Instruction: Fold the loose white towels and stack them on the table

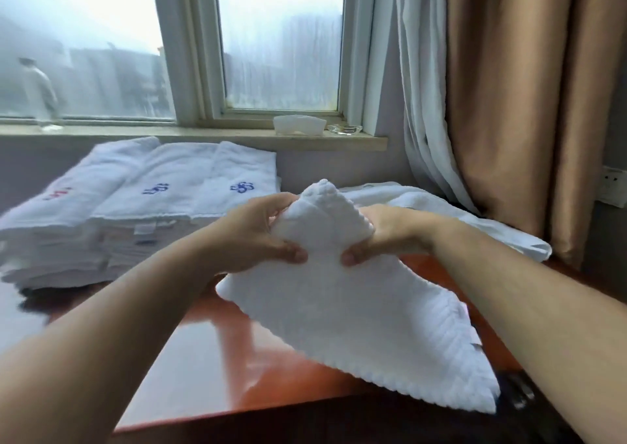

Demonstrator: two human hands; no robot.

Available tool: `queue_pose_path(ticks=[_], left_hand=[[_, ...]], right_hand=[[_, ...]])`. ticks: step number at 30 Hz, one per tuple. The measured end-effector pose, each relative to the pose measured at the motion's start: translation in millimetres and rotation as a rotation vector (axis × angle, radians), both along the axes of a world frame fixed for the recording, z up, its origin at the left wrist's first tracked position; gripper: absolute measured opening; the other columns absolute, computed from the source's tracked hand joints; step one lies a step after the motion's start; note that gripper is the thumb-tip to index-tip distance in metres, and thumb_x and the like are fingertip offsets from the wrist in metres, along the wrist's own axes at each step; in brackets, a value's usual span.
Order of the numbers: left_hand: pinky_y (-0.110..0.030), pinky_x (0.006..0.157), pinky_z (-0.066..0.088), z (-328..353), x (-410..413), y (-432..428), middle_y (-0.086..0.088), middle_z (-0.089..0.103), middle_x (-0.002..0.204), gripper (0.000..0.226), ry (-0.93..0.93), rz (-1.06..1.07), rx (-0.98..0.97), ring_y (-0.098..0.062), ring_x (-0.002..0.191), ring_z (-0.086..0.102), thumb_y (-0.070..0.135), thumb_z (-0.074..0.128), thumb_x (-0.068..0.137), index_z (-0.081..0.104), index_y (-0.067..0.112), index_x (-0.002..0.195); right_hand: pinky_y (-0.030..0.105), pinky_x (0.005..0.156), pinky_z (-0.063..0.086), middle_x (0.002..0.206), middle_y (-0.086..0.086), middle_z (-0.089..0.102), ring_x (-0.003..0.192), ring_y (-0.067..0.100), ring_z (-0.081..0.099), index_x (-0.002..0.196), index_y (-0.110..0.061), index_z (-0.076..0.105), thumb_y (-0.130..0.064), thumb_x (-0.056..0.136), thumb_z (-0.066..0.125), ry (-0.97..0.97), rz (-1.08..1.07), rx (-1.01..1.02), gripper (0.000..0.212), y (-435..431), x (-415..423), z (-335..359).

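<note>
both hands, left hand [251,236] and right hand [386,236], pinch 1 white towel [356,311] above the table [217,352]; folded towel stack [135,212] lies left of it.

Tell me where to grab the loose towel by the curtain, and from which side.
Probably its near right corner, from the front: the loose towel lies spread, that corner reaches the table edge, and the curtain crowds its far side.

No text is showing clearly enough to read; the folded towels [101,226] are carrying three embroidered marks; a red mark [58,193] is sitting on the left one, a blue mark [155,188] on the middle, a second blue mark [242,186] on the right; all are blurring beyond reading.
</note>
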State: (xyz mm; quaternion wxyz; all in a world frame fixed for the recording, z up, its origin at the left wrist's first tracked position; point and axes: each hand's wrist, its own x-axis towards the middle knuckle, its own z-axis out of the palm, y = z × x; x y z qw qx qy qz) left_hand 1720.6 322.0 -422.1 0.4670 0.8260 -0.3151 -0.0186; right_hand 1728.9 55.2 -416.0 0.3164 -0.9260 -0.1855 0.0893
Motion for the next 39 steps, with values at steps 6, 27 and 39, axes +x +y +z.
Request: queue_pose_path(ticks=[6,27,39], left_hand=[[-0.042,0.087,0.057,27,-4,68,0.000,0.072,0.101,0.044,-0.052,0.098,0.102,-0.019,0.100,0.069,0.017,0.091,0.068,0.072,0.027,0.106],[-0.039,0.090,0.057,-58,-10,196,-0.016,0.067,0.130,0.047,0.504,0.236,-0.680,-0.033,0.119,0.065,0.025,0.079,0.085,0.066,0.014,0.128],[-0.038,0.071,0.062,20,70,311,-0.014,0.074,0.114,0.044,0.477,0.520,-0.674,-0.031,0.097,0.074,0.026,0.072,0.085,0.063,0.015,0.126]], right_hand=[[0.025,0.079,0.058,0.105,-0.006,0.077,0.099,0.009,0.072,0.107,-0.030,0.074,-0.025,0.078,0.081,0.079,0.183,0.295,0.030,74,5,-5],[0.051,0.085,0.060,0.112,0.017,0.075,0.102,0.037,0.073,0.116,-0.005,0.071,-0.029,0.089,0.077,0.125,-0.014,1.304,0.036,254,77,39],[0.041,0.068,0.061,0.105,0.012,0.077,0.092,0.029,0.076,0.117,-0.007,0.069,-0.033,0.100,0.061,0.269,0.031,1.051,0.032,366,230,84]])
